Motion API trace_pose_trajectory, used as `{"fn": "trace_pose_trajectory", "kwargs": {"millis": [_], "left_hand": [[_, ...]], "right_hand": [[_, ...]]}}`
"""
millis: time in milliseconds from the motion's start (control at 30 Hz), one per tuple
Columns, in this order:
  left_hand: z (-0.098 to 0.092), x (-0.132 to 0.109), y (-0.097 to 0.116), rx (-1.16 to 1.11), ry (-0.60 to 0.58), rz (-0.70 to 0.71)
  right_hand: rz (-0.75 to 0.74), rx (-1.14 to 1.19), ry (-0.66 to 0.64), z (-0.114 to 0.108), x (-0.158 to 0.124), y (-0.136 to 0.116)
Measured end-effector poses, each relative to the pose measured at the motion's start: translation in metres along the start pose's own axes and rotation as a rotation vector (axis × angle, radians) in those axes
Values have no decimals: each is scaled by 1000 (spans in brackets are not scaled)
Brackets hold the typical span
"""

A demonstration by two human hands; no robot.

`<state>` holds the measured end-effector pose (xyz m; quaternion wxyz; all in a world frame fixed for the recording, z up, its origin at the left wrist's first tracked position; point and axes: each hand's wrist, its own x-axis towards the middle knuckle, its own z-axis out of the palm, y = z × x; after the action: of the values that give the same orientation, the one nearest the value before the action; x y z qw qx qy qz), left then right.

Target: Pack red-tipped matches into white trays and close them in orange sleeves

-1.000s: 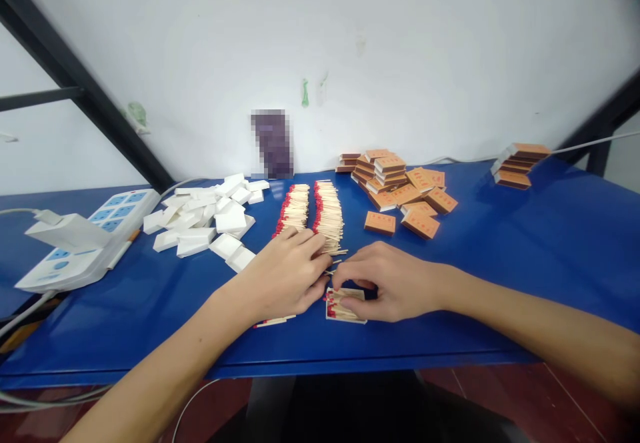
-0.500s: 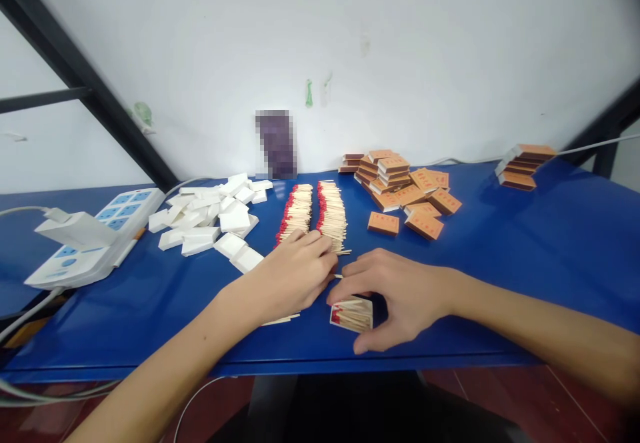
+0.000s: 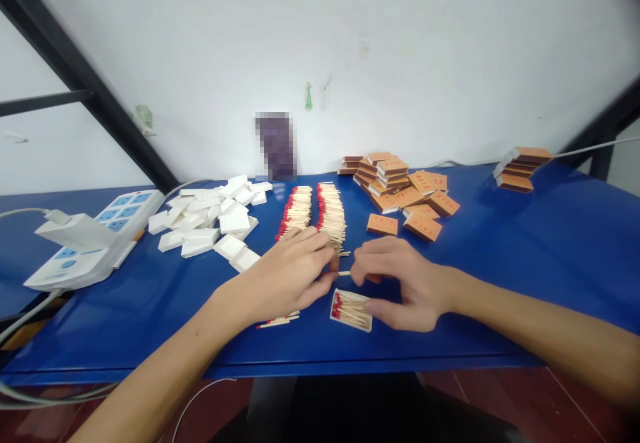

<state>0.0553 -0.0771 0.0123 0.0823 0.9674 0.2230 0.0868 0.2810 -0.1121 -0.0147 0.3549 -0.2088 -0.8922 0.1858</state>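
Observation:
My left hand [image 3: 295,269] is closed in a pinch, and a single match [image 3: 344,273] sticks out from its fingertips to the right. My right hand [image 3: 405,283] is open, its curled fingers at the other end of that match and its thumb apart, over the right edge of a small white matchbox tray [image 3: 370,326]. The tray lies on the blue table, filled with red-headed matches [image 3: 350,309]. Behind my left hand run two long rows of matches, a left row [image 3: 296,209] and a right row [image 3: 331,213]. A few loose matches [image 3: 280,321] lie under my left wrist.
White matchbox trays [image 3: 205,213] are heaped on the left, beside a power strip [image 3: 95,243] with a plugged-in adapter. Orange matchboxes [image 3: 400,186] are piled at the back right. Another matchbox stack [image 3: 523,168] stands farther right. The table's front edge [image 3: 350,368] is close.
My right hand has drawn its fingers off the tray, moving slightly up and away, so more of the tray shows. My left hand has stayed nearly in place.

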Motion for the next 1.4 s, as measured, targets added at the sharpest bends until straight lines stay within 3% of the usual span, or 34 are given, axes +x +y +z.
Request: {"fn": "trace_pose_trajectory", "kwargs": {"millis": [100,200,300,467,567,800,1033,1400], "left_hand": [[-1,0,5,-125,-13,22],[3,0,9,-188,-46,40],[7,0,10,-184,-45,50],[11,-2,8,-117,-20,61],[12,-4,6,-69,-18,79],[16,-4,0,22,-7,98],[16,-4,-3,36,0,101],[15,-3,-3,55,11,91]], "right_hand": [[-43,-94,143,-6,0,1],[-22,-126,177,-8,-1,3],[6,-129,125,-8,-1,6],[88,-106,-139,-6,0,10],[145,-118,-228,-5,0,12],[121,-143,-199,1,-1,8],[152,-32,-329,3,-3,6],[106,-121,-373,0,0,6]]}}
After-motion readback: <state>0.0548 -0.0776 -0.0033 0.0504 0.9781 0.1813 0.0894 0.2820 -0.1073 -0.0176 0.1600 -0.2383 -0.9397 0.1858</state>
